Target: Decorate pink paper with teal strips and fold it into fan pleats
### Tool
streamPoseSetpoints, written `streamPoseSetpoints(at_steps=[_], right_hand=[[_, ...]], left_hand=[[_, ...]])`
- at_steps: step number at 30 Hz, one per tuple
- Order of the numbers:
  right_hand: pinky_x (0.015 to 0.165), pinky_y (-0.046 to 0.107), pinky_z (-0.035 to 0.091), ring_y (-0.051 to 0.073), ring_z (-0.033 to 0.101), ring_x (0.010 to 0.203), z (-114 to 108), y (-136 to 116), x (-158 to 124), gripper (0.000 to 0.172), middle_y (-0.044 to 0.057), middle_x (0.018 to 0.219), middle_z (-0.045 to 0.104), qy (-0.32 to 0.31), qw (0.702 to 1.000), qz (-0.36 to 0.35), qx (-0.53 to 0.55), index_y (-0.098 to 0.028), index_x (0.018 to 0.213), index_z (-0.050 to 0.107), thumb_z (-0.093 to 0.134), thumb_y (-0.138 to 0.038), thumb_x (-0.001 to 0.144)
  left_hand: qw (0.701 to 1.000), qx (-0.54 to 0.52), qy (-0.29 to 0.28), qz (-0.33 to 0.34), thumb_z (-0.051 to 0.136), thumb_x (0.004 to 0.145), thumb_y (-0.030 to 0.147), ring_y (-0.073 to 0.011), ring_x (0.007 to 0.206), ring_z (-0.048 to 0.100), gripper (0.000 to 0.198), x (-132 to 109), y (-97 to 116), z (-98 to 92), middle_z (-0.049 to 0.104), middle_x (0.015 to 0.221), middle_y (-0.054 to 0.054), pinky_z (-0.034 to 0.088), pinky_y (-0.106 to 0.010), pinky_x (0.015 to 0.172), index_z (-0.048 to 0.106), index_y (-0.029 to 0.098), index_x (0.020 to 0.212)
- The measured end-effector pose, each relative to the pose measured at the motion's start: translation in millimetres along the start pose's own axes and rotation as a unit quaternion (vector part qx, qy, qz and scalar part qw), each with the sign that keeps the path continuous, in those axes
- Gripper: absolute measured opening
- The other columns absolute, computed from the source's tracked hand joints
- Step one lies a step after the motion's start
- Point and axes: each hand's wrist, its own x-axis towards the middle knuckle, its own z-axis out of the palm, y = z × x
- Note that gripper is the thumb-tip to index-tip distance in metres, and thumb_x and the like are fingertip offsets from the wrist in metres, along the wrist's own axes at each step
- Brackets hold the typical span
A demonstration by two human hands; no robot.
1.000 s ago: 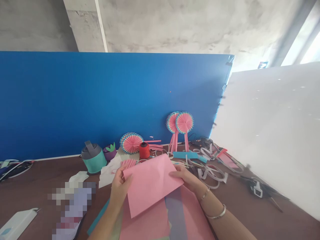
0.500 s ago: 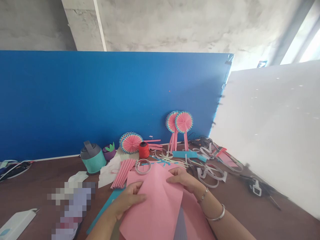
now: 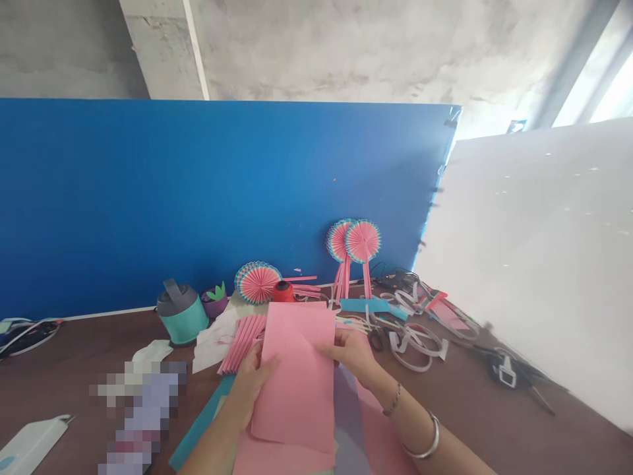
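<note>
A pink paper sheet (image 3: 298, 376) is held upright in front of me, its long side running away from me. My left hand (image 3: 250, 386) grips its left edge, thumb on top. Fingers of my right hand (image 3: 352, 355), which wears bracelets at the wrist, pinch its right edge. Beneath it lie more pink sheets (image 3: 376, 435) and a lilac sheet (image 3: 349, 422), with a teal strip (image 3: 198, 425) at the left. A pleated pink paper strip (image 3: 243, 342) lies just left of my left hand.
Along the blue partition (image 3: 198, 198) stand pink paper fans (image 3: 257, 282), two fans on sticks (image 3: 356, 245), a red thread spool (image 3: 283, 290), a teal jar (image 3: 182, 313) and a purple pot (image 3: 215, 300). White paper loops (image 3: 418, 343) and cables (image 3: 509, 369) lie right, near a white board (image 3: 534, 264).
The pink sheet was turned from lying slantwise to standing lengthwise away from me, and now hides the tape ring. Both hands shifted along its edges.
</note>
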Motion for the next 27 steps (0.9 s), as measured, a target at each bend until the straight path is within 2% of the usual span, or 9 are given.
streamPoseSetpoints(at_steps=[4,8,11,15,18,27], right_hand=[[0.046,0.025,0.032,0.011,0.041,0.050,2,-7,-3,0.035,-0.001,0.055,0.050,0.011,1.000,0.009,-0.019,-0.018,0.058,0.060,0.073,-0.050,0.064],[0.048,0.025,0.032,0.011,0.039,0.049,3,-12,-5,0.048,-0.002,0.050,0.041,0.034,0.999,-0.022,0.004,-0.019,0.047,0.047,0.067,-0.058,0.067],[0.048,0.025,0.030,0.010,0.035,0.048,4,-11,-5,0.052,-0.003,0.049,0.035,0.060,0.997,-0.051,0.005,-0.020,0.044,0.041,0.066,-0.059,0.068],[0.047,0.025,0.028,0.010,0.032,0.047,5,-9,-4,0.055,-0.004,0.046,0.034,0.065,0.995,-0.067,-0.025,-0.020,0.041,0.039,0.067,-0.059,0.067],[0.046,0.025,0.027,0.010,0.032,0.046,5,-9,-5,0.056,-0.003,0.044,0.034,0.058,0.996,-0.062,-0.030,-0.020,0.040,0.039,0.066,-0.060,0.067],[0.047,0.026,0.026,0.011,0.033,0.046,7,-11,-7,0.055,-0.002,0.043,0.035,0.075,0.994,-0.075,-0.035,-0.020,0.038,0.040,0.066,-0.060,0.067]], left_hand=[[1.000,-0.008,-0.011,0.007,0.077,0.066,0.041,-0.0301,0.098,0.066,0.058,4,-2,-4.9,0.068,0.112,-0.014,0.054,-0.039,0.079,0.056,0.017,0.115],[0.998,-0.021,-0.053,0.001,0.073,0.071,0.042,-0.0305,0.097,0.066,0.055,4,-3,-7.3,0.070,0.109,-0.013,0.054,-0.039,0.078,0.059,0.016,0.117],[0.998,-0.017,-0.055,0.008,0.074,0.070,0.040,-0.0300,0.098,0.066,0.057,1,-1,-5.1,0.069,0.111,-0.013,0.053,-0.039,0.080,0.058,0.017,0.119],[1.000,-0.002,-0.018,0.011,0.075,0.068,0.043,-0.0290,0.093,0.068,0.064,1,-1,-4.0,0.069,0.111,-0.013,0.054,-0.038,0.078,0.055,0.019,0.125],[1.000,-0.007,-0.007,0.008,0.073,0.069,0.045,-0.0290,0.089,0.069,0.061,3,-3,-6.4,0.072,0.104,-0.012,0.054,-0.038,0.075,0.058,0.018,0.122],[0.998,-0.031,-0.047,-0.020,0.072,0.071,0.046,-0.0304,0.088,0.069,0.050,1,-1,-6.6,0.073,0.097,-0.013,0.054,-0.038,0.072,0.066,0.015,0.109]])
